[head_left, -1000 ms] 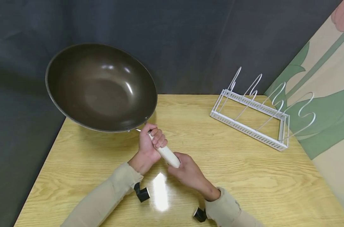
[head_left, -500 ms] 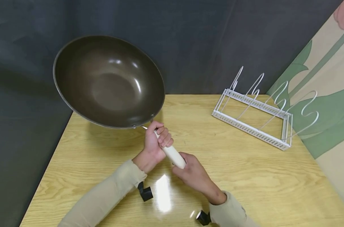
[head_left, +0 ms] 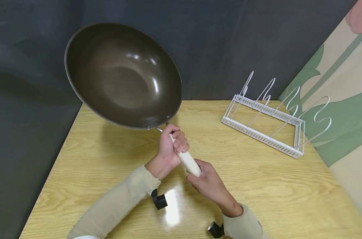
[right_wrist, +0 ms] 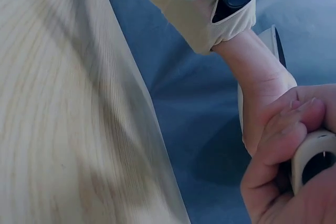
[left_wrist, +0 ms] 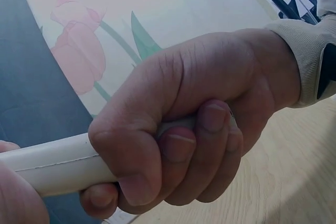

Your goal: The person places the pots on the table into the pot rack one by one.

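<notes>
A large wok [head_left: 124, 79] with a dark brown inside and a thin pale rim is held up over the table, its bowl tilted so the inside faces the head camera. My left hand [head_left: 170, 144] grips its cream handle [head_left: 189, 163] near the bowl, fingers curled round it. Lower down, my right hand [head_left: 209, 181] holds the handle's end. In the left wrist view the right hand [left_wrist: 194, 124] wraps the handle [left_wrist: 63, 163], with part of the left hand [left_wrist: 18, 198] at the corner. The right wrist view shows the handle's end hole [right_wrist: 317, 163].
A white wire rack [head_left: 262, 127] with several curved upright dividers stands at the back right of the wooden table [head_left: 258, 192]. Dark cloth [head_left: 210, 49] hangs behind and to the left. On the right is a flower-patterned panel [head_left: 342, 99].
Both hands have carried the wok up and to the right over the last second, keeping their hold on the handle. The rack stays in its place.
</notes>
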`<state>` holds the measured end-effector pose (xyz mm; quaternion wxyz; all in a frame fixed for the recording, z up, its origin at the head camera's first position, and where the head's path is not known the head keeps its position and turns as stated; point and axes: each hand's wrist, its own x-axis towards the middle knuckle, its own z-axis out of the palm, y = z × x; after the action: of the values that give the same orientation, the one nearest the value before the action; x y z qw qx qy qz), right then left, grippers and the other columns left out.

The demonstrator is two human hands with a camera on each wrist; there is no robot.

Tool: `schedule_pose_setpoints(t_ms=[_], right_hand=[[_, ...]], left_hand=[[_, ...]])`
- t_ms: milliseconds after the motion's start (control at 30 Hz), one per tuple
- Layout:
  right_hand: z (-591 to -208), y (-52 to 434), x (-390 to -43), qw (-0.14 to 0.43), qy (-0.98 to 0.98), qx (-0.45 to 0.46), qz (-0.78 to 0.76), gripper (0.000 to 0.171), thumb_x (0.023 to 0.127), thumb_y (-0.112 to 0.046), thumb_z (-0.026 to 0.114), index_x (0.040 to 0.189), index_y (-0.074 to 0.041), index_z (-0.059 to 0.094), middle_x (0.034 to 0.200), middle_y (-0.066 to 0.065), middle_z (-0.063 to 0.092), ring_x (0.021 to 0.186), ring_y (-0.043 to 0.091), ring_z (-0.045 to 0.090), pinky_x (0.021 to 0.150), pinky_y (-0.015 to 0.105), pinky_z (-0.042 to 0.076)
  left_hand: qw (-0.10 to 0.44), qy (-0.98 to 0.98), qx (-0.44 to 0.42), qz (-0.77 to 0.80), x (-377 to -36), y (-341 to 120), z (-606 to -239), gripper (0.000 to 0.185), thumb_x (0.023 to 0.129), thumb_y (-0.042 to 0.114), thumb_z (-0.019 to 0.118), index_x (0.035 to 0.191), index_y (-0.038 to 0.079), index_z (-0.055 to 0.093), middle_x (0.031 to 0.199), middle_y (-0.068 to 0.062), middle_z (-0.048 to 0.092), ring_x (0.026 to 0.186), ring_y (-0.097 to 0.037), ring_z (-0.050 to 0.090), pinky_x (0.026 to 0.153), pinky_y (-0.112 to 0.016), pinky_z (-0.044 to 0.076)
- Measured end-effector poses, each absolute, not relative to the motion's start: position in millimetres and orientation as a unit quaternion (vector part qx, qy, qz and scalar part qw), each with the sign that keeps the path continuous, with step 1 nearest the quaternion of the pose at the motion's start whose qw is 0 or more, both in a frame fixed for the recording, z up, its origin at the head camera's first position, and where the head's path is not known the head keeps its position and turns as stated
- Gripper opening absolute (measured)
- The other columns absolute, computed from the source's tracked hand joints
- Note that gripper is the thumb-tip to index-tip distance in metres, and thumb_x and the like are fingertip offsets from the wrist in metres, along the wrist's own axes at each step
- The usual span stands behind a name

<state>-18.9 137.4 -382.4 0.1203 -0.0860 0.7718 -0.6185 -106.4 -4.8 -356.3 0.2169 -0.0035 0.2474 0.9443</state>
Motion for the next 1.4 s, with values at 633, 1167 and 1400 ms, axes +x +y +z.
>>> schedule_pose_setpoints(t_ms=[633,1167,1400], right_hand=[[-382,143,-10,0.094,0.744,-0.042,-0.661,0.011,0.085,0.007,0.058,0.094,0.004,0.053,0.061,0.004,0.05,0.048,0.01,0.045,0.043,0.021,0.038],[-378,152,-7,0.059,0.737,-0.002,-0.673,0.013,0.083,0.004,0.059,0.093,0.01,0.052,0.059,0.006,0.05,0.046,0.009,0.043,0.042,0.021,0.035],[-378,158,-7,0.041,0.731,-0.013,-0.681,0.011,0.084,0.007,0.059,0.091,0.009,0.051,0.058,0.004,0.049,0.045,0.008,0.042,0.041,0.02,0.034]], left_hand=[[0.244,0.304,0.008,0.921,-111,17,-344,0.037,0.094,0.017,0.041,0.058,0.025,0.036,0.041,0.011,0.036,0.034,-0.002,0.034,0.041,-0.018,0.025],[0.255,0.326,0.037,0.91,-113,37,-333,0.036,0.094,0.016,0.044,0.06,0.024,0.033,0.044,0.012,0.034,0.035,-0.001,0.034,0.042,-0.018,0.024],[0.241,0.339,0.058,0.908,-115,45,-331,0.035,0.094,0.015,0.045,0.061,0.023,0.034,0.045,0.011,0.034,0.036,-0.002,0.033,0.042,-0.019,0.024]])
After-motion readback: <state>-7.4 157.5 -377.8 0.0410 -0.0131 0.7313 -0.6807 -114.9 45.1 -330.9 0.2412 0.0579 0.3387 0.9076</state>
